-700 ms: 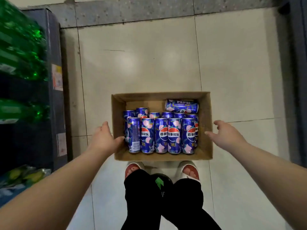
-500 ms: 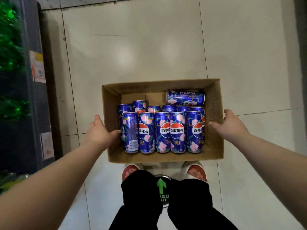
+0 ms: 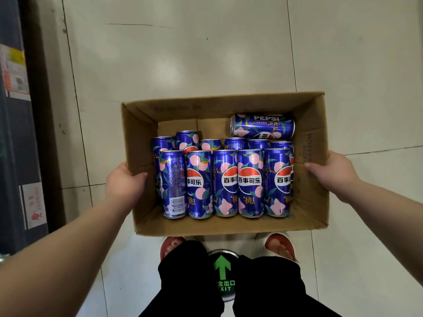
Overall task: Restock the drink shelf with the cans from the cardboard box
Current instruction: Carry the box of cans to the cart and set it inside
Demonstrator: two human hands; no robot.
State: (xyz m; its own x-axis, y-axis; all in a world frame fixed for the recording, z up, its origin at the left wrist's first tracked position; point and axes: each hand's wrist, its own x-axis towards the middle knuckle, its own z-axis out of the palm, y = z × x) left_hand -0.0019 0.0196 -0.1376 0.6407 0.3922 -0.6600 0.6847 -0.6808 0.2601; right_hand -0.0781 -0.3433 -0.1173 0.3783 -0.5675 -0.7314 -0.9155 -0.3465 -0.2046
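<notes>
My left hand (image 3: 124, 184) and right hand (image 3: 332, 172) grip the cardboard box (image 3: 229, 106) by its side walls, fingers (image 3: 137, 177) curled over the rims; the cans (image 3: 229, 181) stand between them.

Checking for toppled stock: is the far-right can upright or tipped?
Tipped: the far-right can lies on its side in the cardboard box, behind the upright cans.

The cardboard box (image 3: 314, 124) is showing matt, slightly rough brown paperboard, creased along its walls. The cans (image 3: 249, 181) are gleaming as glossy printed metal, their rims catching the light. The floor (image 3: 183, 53) is reflecting softly off smooth, pale tiles. The trousers (image 3: 183, 271) are looking like matt black cloth. The labels (image 3: 17, 72) are looking like printed paper.
</notes>
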